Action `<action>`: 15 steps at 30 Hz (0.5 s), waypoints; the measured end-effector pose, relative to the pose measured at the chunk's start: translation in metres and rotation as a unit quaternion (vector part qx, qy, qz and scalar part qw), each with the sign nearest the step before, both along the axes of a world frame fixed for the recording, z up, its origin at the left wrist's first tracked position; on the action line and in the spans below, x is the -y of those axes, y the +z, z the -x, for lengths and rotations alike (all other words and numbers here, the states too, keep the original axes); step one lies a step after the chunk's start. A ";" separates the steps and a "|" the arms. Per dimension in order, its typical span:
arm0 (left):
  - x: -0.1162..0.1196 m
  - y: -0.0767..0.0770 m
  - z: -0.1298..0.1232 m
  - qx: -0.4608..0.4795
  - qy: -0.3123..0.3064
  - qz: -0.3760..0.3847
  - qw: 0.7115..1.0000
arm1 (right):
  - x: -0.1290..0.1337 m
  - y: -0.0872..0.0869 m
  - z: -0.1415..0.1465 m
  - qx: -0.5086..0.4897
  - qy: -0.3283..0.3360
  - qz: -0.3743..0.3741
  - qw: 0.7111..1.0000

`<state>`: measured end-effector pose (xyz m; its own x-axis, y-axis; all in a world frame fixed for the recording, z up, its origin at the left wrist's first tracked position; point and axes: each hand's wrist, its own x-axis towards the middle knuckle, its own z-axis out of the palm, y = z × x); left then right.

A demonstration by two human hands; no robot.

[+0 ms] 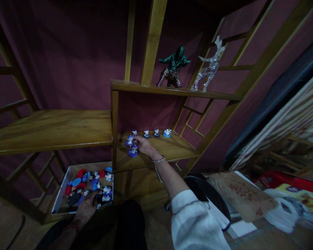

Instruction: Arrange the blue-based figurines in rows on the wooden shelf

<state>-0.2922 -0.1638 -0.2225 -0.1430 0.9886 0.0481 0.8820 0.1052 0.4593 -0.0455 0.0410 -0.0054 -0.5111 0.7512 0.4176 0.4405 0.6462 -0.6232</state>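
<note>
My right hand (144, 145) reaches onto the middle shelf, its fingertips closed on the side of a small purple figurine (129, 140) on a round base. A second purple figurine (133, 151) stands just in front of it. Behind them is a row of small figurines, among them a dark-based one (146, 134) and a light-blue one (167, 133). My left hand (87, 207) rests at the near edge of a shallow box (57, 198) filled with jumbled red, blue, purple and black figurines. Its fingertips are among the figurines; dim light hides whether they grip one.
Above, a shelf carries a green hooded statuette (174, 67) and a clear glass deer (208, 71). A wooden post (115, 128) divides the left shelf (52, 128) from the middle one. Cardboard (240, 194) and a plastic bag (284, 210) lie at right.
</note>
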 end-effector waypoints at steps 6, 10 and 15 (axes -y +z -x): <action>0.003 0.007 -0.003 0.002 0.001 0.008 1.000 | 0.002 0.001 -0.001 -0.039 -0.001 0.050 0.998; 0.002 0.006 -0.002 0.001 0.000 0.000 1.000 | 0.000 0.000 -0.003 -0.106 -0.011 0.065 0.992; 0.001 0.002 -0.001 0.012 0.003 -0.008 1.000 | -0.009 -0.004 -0.008 -0.095 -0.117 0.047 0.987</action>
<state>-0.2915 -0.1651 -0.2202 -0.1510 0.9866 0.0612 0.8697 0.1031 0.4828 -0.0374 0.0499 -0.0098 -0.2378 0.8795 0.4122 0.4406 0.4759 -0.7612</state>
